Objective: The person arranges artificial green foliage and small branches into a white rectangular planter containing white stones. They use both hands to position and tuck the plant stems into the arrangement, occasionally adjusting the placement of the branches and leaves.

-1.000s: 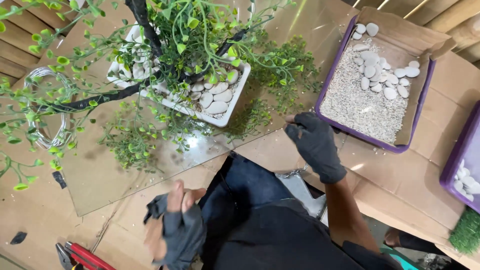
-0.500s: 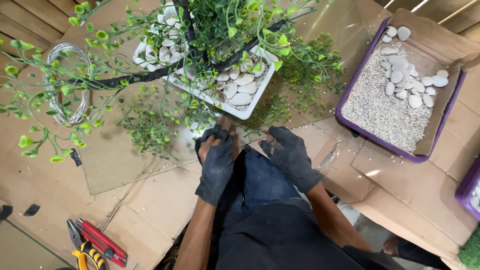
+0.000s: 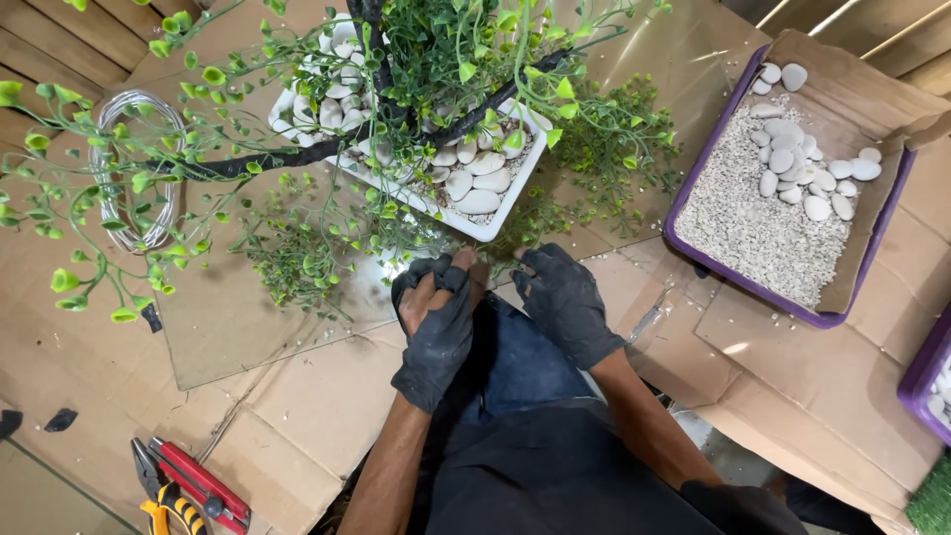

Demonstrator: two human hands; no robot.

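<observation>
Both my hands wear black gloves and lie side by side just in front of a white square pot [image 3: 492, 230]. My left hand [image 3: 436, 315] has a torn glove with bare skin showing; its fingers are curled and hold nothing. My right hand [image 3: 562, 295] rests flat, fingers slightly bent, at the pot's near corner, without gripping it. The pot holds white pebbles [image 3: 474, 185] and an artificial tree with a dark trunk [image 3: 369, 20], a long dark branch [image 3: 238, 165] and small green leaves. It stands on a glass sheet [image 3: 248, 322].
A purple tray [image 3: 684, 203] lined with cardboard holds gravel and white pebbles at the right. A coil of silver wire [image 3: 136, 168] lies at the left. Red and yellow-handled pliers [image 3: 183, 487] lie bottom left. A second purple tray [image 3: 921, 381] and green turf [image 3: 931, 505] are at the right edge.
My left hand rose from my lap to the pot's front edge. My right hand drew leftward from near the purple tray to lie beside it.
</observation>
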